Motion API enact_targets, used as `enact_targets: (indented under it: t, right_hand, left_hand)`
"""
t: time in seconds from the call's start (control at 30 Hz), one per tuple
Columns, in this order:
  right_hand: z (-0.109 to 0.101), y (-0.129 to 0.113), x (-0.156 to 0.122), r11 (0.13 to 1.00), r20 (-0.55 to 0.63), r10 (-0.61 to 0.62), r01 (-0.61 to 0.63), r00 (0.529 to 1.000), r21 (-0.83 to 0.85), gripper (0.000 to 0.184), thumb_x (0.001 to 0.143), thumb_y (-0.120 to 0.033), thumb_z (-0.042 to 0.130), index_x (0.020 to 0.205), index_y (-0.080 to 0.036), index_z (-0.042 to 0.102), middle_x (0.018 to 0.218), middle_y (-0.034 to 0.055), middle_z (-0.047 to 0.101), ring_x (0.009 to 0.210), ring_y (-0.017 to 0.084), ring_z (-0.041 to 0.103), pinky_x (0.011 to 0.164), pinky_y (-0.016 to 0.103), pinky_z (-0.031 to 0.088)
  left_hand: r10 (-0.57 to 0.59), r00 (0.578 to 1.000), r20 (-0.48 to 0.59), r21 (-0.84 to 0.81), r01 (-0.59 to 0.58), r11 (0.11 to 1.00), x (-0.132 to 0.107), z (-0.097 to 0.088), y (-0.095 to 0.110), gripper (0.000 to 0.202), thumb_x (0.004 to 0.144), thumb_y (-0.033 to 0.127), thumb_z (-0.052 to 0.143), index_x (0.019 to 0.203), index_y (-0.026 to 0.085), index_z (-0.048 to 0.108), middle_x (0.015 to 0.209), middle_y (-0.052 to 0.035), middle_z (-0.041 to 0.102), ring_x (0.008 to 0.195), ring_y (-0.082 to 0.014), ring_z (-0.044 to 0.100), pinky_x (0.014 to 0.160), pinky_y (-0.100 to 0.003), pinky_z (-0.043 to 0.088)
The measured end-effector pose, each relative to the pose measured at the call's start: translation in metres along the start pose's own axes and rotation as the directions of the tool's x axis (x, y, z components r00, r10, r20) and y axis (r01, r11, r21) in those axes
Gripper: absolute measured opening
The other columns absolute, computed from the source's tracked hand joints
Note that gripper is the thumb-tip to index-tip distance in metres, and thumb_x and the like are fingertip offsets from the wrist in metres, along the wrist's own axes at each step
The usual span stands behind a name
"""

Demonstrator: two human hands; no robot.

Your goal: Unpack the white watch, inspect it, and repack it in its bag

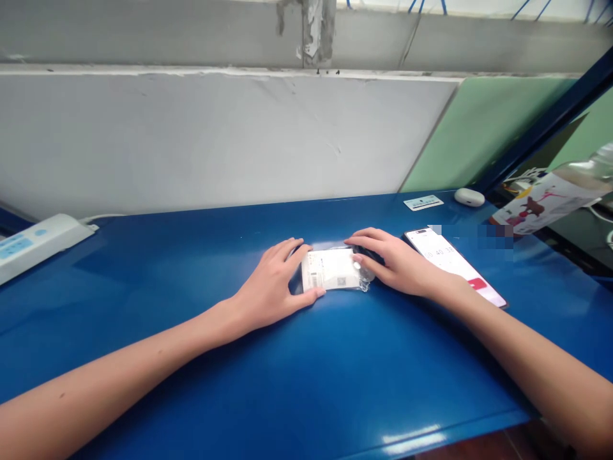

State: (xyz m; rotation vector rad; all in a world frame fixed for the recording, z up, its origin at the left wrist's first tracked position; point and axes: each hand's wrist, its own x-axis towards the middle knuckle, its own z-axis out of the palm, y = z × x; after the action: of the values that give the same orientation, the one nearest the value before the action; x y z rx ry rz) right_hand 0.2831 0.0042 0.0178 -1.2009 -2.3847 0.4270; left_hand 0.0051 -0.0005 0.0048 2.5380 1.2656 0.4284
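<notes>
My left hand (272,284) lies palm down, fingers extended forward, thumb stretched out to the right. My right hand (397,262) lies palm down opposite, fingers pointing left. Both forearms are bare and angle inward from the lower corners.

Place: a plain workshop or packing station.
Bench: glossy blue metal bench (306,383) against a bare white wall (215,140).
Wall: cracked plaster above, green panel (479,128) at its right end.
On the bench: power strip (33,243) far left, phone (454,265) and card (423,202) right.
</notes>
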Motion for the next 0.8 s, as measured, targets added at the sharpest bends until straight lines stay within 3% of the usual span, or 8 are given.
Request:
enact_targets:
  t: [0.13,0.37,0.8]
  right_hand:
    - [-0.008,0.004,-0.003,0.998,0.067,-0.005,0.009,0.998,-0.063,0.045,0.098,-0.045,0.048,0.133,-0.02,0.06,0.139,0.0146,0.058,0.128,0.033,0.054,0.107,0.051,0.047]
    - [-0.014,0.0,-0.004,0.997,0.189,-0.021,0.035,0.982,-0.072,0.079,0.084,-0.062,0.064,0.145,-0.014,0.05,0.147,0.0191,0.051,0.132,0.037,0.051,0.108,0.052,0.045]
    - [-0.011,0.006,-0.006,0.995,0.229,-0.016,0.038,0.973,-0.091,0.09,0.079,-0.065,0.066,0.149,-0.012,0.045,0.154,0.0213,0.043,0.141,0.04,0.041,0.113,0.057,0.039]
  left_hand:
    - [0.034,0.999,-0.019,-0.009,-0.034,0.999,0.0,0.002,-0.003,0.076,0.086,0.065,0.06,0.145,0.019,0.045,0.152,-0.0174,0.045,0.144,-0.0383,0.034,0.115,-0.057,0.032]
    - [0.033,0.999,0.001,0.005,-0.033,0.999,0.0,0.001,-0.001,0.08,0.087,0.065,0.057,0.149,0.016,0.041,0.154,-0.0185,0.042,0.145,-0.0386,0.031,0.116,-0.057,0.031]
    - [-0.013,1.0,-0.013,0.052,0.013,0.999,0.001,0.0,0.002,0.082,0.085,0.07,0.056,0.14,0.009,0.047,0.149,-0.0215,0.047,0.143,-0.0378,0.036,0.116,-0.054,0.033]
